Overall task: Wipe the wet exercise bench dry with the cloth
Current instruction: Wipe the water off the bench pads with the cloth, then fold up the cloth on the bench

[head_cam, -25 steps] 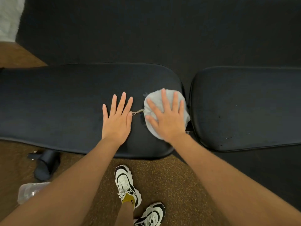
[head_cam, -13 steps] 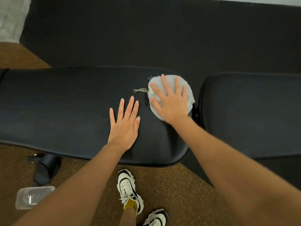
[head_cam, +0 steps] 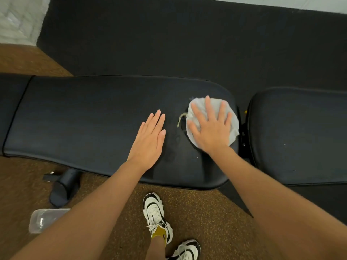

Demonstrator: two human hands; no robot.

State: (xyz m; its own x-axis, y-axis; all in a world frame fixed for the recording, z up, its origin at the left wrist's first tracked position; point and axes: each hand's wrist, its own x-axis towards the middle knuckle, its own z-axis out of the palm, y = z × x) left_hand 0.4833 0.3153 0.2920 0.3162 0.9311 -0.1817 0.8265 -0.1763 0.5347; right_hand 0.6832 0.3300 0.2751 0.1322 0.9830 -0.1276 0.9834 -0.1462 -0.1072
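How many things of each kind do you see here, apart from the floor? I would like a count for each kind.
Bench pads: 2
Cloth: 1
Hands: 2
Shoes: 2
Foam roller: 1
Clear plastic container: 1
Total: 9

We're in a gym. Padded black bench (head_cam: 93, 119) up front, rubber mat (head_cam: 169, 44) behind it, speckled flooring (head_cam: 197, 207) below.

Soft, even indoor light falls from above, dim on the dark bench (head_cam: 93, 119) and floor mat, so their detail sinks into black. Faint sheen shows left of the left hand's fingers (head_cam: 156, 119). A short shadow hugs the cloth (head_cam: 232, 126) beside the right hand's fingers (head_cam: 208, 107). Wide-angle bending curves the bench edges; forearms near the frame bottom look soft.
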